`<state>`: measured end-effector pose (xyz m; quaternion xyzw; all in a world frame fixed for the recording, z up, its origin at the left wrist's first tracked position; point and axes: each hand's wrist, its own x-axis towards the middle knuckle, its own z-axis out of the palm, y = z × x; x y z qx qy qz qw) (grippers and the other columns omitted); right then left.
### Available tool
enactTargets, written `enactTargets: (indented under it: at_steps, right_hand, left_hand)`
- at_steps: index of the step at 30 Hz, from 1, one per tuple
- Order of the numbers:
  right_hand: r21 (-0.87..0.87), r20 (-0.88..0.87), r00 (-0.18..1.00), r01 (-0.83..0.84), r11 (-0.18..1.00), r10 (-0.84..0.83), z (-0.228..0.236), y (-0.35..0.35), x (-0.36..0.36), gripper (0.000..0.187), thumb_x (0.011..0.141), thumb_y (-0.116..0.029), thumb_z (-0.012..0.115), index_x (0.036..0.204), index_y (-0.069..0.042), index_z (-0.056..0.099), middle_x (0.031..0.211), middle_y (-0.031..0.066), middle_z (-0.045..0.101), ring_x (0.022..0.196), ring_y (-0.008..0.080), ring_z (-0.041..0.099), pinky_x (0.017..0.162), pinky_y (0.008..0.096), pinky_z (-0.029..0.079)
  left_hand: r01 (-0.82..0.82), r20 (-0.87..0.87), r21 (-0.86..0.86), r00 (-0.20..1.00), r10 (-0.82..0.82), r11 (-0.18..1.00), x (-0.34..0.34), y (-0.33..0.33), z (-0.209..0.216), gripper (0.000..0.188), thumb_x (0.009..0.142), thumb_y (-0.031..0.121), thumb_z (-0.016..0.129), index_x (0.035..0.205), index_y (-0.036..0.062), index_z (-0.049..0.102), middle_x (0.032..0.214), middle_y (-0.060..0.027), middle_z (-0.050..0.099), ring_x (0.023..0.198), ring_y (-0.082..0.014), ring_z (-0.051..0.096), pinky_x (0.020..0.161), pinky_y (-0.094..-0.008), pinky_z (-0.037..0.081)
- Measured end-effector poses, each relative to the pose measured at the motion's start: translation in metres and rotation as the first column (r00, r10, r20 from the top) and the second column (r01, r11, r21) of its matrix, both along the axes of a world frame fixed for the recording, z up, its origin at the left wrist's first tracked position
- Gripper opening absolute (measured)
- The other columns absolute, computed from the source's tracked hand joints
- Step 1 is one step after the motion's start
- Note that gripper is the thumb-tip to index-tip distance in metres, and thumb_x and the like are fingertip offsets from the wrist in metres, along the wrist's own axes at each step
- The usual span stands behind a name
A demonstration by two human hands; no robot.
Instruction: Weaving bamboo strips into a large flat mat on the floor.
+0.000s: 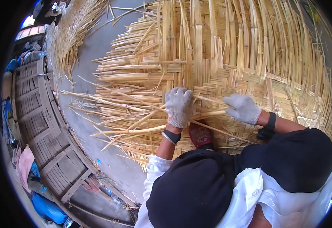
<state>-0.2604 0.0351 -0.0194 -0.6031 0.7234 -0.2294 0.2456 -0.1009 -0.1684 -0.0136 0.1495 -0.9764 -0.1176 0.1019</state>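
Note:
Both my hands wear pale knitted gloves above a half-woven mat of split bamboo (238, 89). My left hand (178, 107) is closed around a long bamboo strip (147, 130), which runs out to the left past the mat's loose ends. The strip continues rightward to my right hand (243, 109), whose fingers are closed at its other end. Below my left hand, a dark red shoe (201, 135) stands on the mat. Long unwoven strips (198, 45) extend away at the far side, and more loose ends (131, 78) fan out to the left.
At the left lies a slatted wooden frame (46, 114), with a pink cloth (24, 167) and a blue plastic bag (48, 209) beside it. A pile of thin bamboo strips (69, 38) lies at the far left on the grey floor (88, 57).

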Motion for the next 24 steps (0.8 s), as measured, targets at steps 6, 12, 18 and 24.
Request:
enactTargets:
  at_steps: [6, 12, 18, 24]
  right_hand:
    - [0.393, 0.250, 0.960, 0.020, 0.919, -0.128, -0.003, 0.018, -0.030, 0.024, 0.080, -0.026, 0.057, 0.085, -0.004, 0.066, 0.083, 0.0163, 0.064, 0.078, 0.0314, 0.062, 0.070, 0.0390, 0.049]
    - [0.102, 0.093, 0.799, 0.586, 0.804, -0.594, 0.015, 0.034, -0.061, 0.019, 0.082, -0.017, 0.058, 0.085, 0.000, 0.065, 0.083, 0.0168, 0.065, 0.075, 0.0319, 0.063, 0.067, 0.0349, 0.049]
    - [-0.112, -0.053, 0.987, 0.142, 0.984, -0.148, 0.028, 0.011, -0.026, 0.011, 0.078, -0.018, 0.062, 0.081, -0.007, 0.063, 0.073, 0.0101, 0.058, 0.068, 0.0282, 0.059, 0.059, 0.0382, 0.047]
    - [-0.174, -0.018, 0.994, 0.106, 0.979, -0.111, 0.028, 0.000, -0.028, 0.010, 0.074, -0.017, 0.063, 0.077, -0.009, 0.058, 0.068, 0.0093, 0.054, 0.064, 0.0275, 0.056, 0.055, 0.0386, 0.045]
  left_hand:
    - [-0.215, -0.018, 0.195, 0.975, 0.223, 0.957, 0.018, -0.005, 0.002, 0.013, 0.071, 0.016, 0.067, 0.077, 0.0145, 0.056, 0.075, -0.0049, 0.058, 0.074, -0.0266, 0.056, 0.067, -0.0382, 0.041]
    - [-0.304, -0.409, 0.155, 0.846, 0.341, 0.940, 0.011, 0.021, 0.013, 0.030, 0.072, 0.013, 0.072, 0.098, 0.0053, 0.060, 0.084, -0.0090, 0.062, 0.083, -0.0249, 0.060, 0.076, -0.0366, 0.048]
    - [-0.282, 0.318, 0.948, 0.858, 0.404, -0.149, -0.024, 0.058, 0.014, 0.023, 0.083, 0.014, 0.064, 0.101, 0.0025, 0.058, 0.085, -0.0084, 0.062, 0.076, -0.0204, 0.062, 0.066, -0.0313, 0.051]
    - [-0.121, 0.420, 0.861, 0.716, 0.557, -0.493, -0.023, 0.068, 0.002, 0.019, 0.089, 0.016, 0.056, 0.104, 0.0044, 0.056, 0.087, -0.0098, 0.061, 0.076, -0.0209, 0.062, 0.059, -0.0306, 0.051]
